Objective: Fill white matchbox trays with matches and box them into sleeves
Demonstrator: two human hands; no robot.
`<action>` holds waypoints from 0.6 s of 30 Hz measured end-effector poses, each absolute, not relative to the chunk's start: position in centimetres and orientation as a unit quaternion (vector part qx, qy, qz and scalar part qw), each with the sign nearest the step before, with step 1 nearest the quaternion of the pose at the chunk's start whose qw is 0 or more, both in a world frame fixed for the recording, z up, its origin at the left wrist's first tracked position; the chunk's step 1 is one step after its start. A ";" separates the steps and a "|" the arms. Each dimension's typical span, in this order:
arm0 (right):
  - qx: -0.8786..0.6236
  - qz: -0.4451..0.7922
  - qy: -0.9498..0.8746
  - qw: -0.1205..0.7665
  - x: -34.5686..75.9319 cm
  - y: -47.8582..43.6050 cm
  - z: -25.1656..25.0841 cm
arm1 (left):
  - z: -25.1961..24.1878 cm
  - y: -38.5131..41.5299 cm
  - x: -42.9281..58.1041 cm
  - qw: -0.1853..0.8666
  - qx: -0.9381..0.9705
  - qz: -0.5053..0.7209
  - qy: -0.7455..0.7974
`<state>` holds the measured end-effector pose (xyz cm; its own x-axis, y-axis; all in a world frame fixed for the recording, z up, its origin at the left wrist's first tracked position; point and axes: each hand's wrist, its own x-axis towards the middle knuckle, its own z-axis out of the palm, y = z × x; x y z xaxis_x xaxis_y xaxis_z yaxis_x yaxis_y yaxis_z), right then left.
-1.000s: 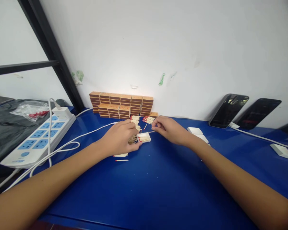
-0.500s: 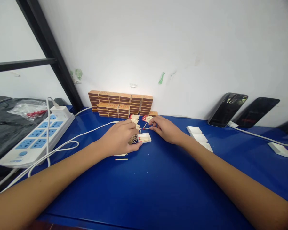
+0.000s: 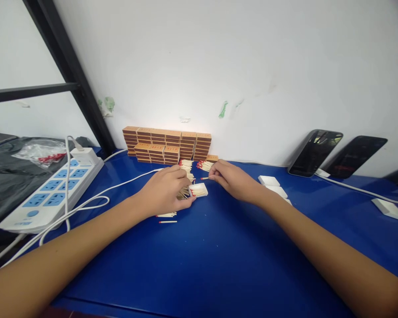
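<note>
My left hand [image 3: 167, 191] grips the left end of a small white matchbox tray [image 3: 203, 187], thumb along its near side. Several red-tipped matches [image 3: 198, 192] lie inside the tray. Just beyond it, my right hand [image 3: 227, 176] pinches a single match [image 3: 205, 178], its red head pointing left. A bunch of loose matches [image 3: 204, 165] lies behind my right fingertips. Another pile of matches [image 3: 186, 165] runs down beside my left fingers, partly hidden by them. On the near side of my left hand a lone match [image 3: 167, 221] rests on the blue table [image 3: 199, 265].
Stacked matchboxes [image 3: 152, 141] stand against the wall. Several white trays [image 3: 269, 180] sit beyond my right forearm, partly covered by it. Two phones [image 3: 315, 152] lean at the back right. A power strip [image 3: 53, 190] with white cables [image 3: 96, 196] lies at left.
The match in my right fingers has swung from slanted to nearly level. My right hand has shifted slightly right. My left hand still holds the tray in about the same place.
</note>
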<state>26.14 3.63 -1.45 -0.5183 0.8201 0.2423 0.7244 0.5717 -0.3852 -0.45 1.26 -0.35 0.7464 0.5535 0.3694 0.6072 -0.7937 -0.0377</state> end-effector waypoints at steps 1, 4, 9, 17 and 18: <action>-0.441 0.119 -0.867 0.199 25.9 3.2 -1.0 | -0.3 1.3 -0.4 0.079 -0.931 -0.173 -0.311; -0.432 0.114 -0.880 0.161 24.8 1.7 0.2 | -0.4 1.3 -0.4 0.082 -0.932 -0.172 -0.308; -0.414 0.122 -0.888 0.159 23.7 0.9 0.1 | -0.5 1.3 -0.4 0.083 -0.931 -0.175 -0.308; -0.518 0.050 -0.801 0.295 26.5 5.0 -3.7 | -0.4 1.0 -0.3 0.063 -0.936 -0.182 -0.294; -0.517 0.055 -0.801 0.295 26.5 5.2 -4.1 | -0.4 1.0 -0.2 0.064 -0.936 -0.181 -0.296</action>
